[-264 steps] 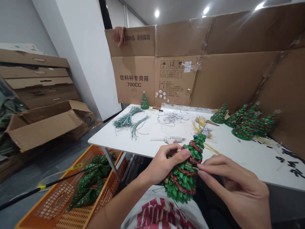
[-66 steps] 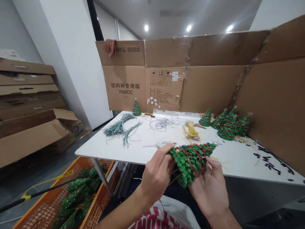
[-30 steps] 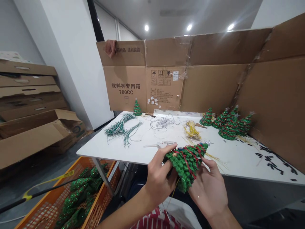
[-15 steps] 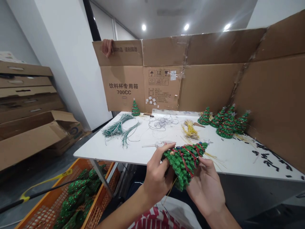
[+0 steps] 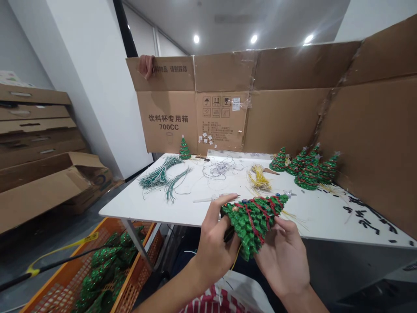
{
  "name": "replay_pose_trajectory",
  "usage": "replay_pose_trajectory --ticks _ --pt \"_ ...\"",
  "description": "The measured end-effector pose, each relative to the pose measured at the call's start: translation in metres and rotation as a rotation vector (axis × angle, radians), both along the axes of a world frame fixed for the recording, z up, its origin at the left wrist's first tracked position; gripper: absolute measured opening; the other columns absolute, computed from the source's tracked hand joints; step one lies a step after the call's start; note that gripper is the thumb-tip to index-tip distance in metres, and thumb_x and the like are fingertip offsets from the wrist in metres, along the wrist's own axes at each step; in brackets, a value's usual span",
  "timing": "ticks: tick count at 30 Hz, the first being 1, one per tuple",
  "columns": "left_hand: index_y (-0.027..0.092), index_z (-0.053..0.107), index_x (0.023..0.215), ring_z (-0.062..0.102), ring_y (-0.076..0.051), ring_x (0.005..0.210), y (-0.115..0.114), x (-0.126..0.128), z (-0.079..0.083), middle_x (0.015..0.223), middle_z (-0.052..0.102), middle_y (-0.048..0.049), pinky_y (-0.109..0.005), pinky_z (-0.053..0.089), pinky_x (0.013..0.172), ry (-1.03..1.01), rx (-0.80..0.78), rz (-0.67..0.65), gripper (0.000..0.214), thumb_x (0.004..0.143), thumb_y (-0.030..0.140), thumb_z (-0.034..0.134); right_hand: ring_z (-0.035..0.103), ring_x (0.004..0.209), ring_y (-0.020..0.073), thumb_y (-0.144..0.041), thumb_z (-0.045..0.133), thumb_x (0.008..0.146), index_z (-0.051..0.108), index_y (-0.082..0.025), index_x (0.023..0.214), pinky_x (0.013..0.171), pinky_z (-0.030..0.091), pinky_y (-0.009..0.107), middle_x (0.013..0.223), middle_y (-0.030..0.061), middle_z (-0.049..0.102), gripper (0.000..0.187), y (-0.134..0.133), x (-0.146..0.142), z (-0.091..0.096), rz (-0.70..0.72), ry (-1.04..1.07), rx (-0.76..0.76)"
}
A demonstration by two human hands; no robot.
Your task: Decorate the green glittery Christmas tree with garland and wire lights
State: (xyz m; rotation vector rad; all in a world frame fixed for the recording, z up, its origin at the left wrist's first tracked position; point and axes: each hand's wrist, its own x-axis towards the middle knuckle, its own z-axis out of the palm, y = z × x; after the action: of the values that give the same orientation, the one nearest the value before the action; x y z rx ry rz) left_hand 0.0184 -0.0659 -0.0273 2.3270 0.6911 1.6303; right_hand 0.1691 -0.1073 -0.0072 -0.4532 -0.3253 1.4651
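A small green tinsel Christmas tree (image 5: 254, 219) with a red garland and a silver star tip lies tilted on its side, tip pointing right, held in front of my chest. My left hand (image 5: 213, 250) grips its wide base, thumb on top. My right hand (image 5: 285, 258) cups it from underneath on the right, fingers curled against the foliage. A thin yellow wire hangs from the tree's base between my hands.
A white table (image 5: 182, 206) carries green wires (image 5: 163, 174), grey wire (image 5: 221, 166), yellow wires (image 5: 259, 178), a glue gun (image 5: 211, 199), one small tree (image 5: 184, 149) and several finished trees (image 5: 308, 167). Cardboard walls (image 5: 286, 108) stand behind. An orange crate (image 5: 61, 282) of green tinsel sits lower left.
The tree went from upright to lying tilted with its tip to the right, both hands shifting around it. Over the last second it has turned only slightly in my grip.
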Motion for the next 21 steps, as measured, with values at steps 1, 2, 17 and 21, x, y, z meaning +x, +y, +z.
replay_pose_trajectory --ticks 1,2,17,21 --pt "0.021 0.074 0.125 0.061 -0.032 0.142 -0.001 0.001 0.001 0.151 0.06 -0.017 -0.051 0.055 0.119 -0.016 -0.049 0.005 0.03 0.097 0.008 0.068 0.08 0.115 0.0337 -0.033 0.082 0.078 0.083 -0.03 0.122 0.118 0.053 0.054 0.111 0.0035 0.088 0.044 0.0 0.0 0.0 -0.008 -0.003 -0.006" --pt "0.022 0.076 0.122 0.061 -0.033 0.141 -0.002 0.002 0.002 0.151 0.059 -0.0162 -0.05 0.056 0.117 -0.031 -0.098 0.004 0.029 0.097 0.009 0.069 0.08 0.116 0.0339 -0.032 0.081 0.077 0.083 -0.03 0.123 0.118 0.053 0.054 0.112 0.0036 0.088 0.046 0.0 0.0 0.0 -0.016 -0.003 -0.017" --pt "0.027 0.088 0.115 0.062 -0.036 0.148 0.001 0.005 0.01 0.151 0.069 -0.0146 -0.055 0.053 0.123 -0.287 -0.738 -0.335 0.036 0.099 0.057 0.075 0.082 0.108 0.0324 -0.037 0.076 0.08 0.082 -0.03 0.122 0.112 0.057 0.052 0.111 0.0029 0.088 0.043 0.011 0.005 -0.006 -0.107 -0.074 -0.033" --pt "0.027 0.088 0.108 0.068 -0.036 0.14 0.001 0.004 0.012 0.131 0.08 -0.0142 -0.06 0.055 0.119 -0.387 -0.836 -0.408 0.039 0.105 0.058 0.065 0.078 0.119 0.0334 -0.037 0.076 0.08 0.082 -0.03 0.121 0.113 0.056 0.052 0.115 0.0031 0.087 0.042 0.014 0.005 -0.006 -0.1 -0.045 -0.024"
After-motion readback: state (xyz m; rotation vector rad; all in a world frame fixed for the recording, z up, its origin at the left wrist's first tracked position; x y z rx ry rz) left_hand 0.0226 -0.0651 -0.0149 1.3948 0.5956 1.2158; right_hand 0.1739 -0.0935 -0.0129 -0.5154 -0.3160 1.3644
